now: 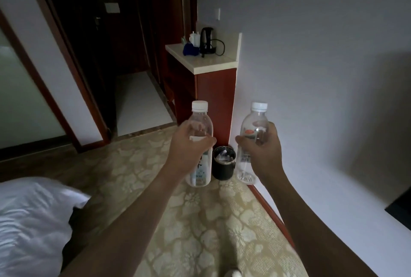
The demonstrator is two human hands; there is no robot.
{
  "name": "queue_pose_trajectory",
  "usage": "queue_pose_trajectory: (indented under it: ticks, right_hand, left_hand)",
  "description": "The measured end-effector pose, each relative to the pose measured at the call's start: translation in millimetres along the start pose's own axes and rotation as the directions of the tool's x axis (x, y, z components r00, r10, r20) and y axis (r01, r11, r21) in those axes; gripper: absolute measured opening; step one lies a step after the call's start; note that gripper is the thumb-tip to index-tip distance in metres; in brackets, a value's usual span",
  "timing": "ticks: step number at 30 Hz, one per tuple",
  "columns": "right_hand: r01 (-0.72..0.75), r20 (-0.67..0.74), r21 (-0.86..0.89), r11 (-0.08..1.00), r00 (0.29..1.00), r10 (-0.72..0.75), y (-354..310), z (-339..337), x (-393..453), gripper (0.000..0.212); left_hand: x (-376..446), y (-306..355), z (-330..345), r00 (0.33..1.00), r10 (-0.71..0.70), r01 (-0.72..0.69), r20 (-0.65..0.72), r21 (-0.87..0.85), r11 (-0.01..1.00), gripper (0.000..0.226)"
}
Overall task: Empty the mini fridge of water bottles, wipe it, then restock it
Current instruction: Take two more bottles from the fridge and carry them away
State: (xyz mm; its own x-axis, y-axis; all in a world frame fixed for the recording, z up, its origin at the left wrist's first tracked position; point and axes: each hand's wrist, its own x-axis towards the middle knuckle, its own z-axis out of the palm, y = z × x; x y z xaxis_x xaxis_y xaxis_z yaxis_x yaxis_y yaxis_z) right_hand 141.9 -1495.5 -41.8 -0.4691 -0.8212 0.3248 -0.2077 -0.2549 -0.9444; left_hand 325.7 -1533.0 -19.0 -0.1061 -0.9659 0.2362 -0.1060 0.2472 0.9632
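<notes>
I hold two clear plastic water bottles with white caps, upright, at arm's length in front of me. My left hand [189, 146] grips the left bottle [201, 119] round its middle. My right hand [261, 149] grips the right bottle [255, 119] the same way; its label shows a bit of red. Ahead stands a red-brown wooden cabinet [213, 94] with a pale stone top. The mini fridge itself is not visible from here.
On the cabinet top are a black kettle [207, 41] with its cord and a blue cloth [190, 49]. A small black waste bin [223, 162] stands on the patterned carpet by the cabinet. White bedding [33, 216] lies at lower left; a dark doorway is beyond.
</notes>
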Motion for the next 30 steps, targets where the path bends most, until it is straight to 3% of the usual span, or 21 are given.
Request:
queue_pose_trajectory:
  ticks: [5,13,18,23,28,30]
  right_hand:
    - [0.031,0.015,-0.01,0.999,0.999,-0.031,57.6,32.0,122.3,0.049]
    - [-0.009,0.093,-0.022,1.0,0.996,0.011,99.3,75.1,311.4,0.049]
    - [-0.019,0.087,-0.066,0.998,0.996,0.025,141.3,94.6,400.9,0.053]
    - [-0.102,0.038,-0.092,0.99,0.994,0.106,212.3,118.9,491.3,0.056]
    - [-0.184,0.0,-0.154,0.971,0.983,0.186,281.5,146.7,579.0,0.045]
    - [-0.233,-0.013,-0.168,0.958,0.972,0.235,305.9,154.7,605.4,0.046]
  left_hand:
    - [124.4,-34.2,42.9,1.0,0.014,-0.014,0.012,-0.001,1.0,0.052]
    - [314.4,-46.9,81.1,1.0,0.014,-0.016,-0.024,-0.061,0.998,0.045]
    - [416.2,-89.5,105.2,1.0,-0.019,0.018,-0.002,-0.084,0.996,0.042]
    - [521.0,-158.1,139.0,0.993,-0.066,0.073,0.102,-0.063,0.995,0.045]
    - [635.9,-222.6,175.6,0.966,-0.111,0.126,0.234,-0.049,0.991,0.043]
    - [672.8,-249.0,192.9,0.943,-0.127,0.147,0.309,-0.042,0.988,0.034]
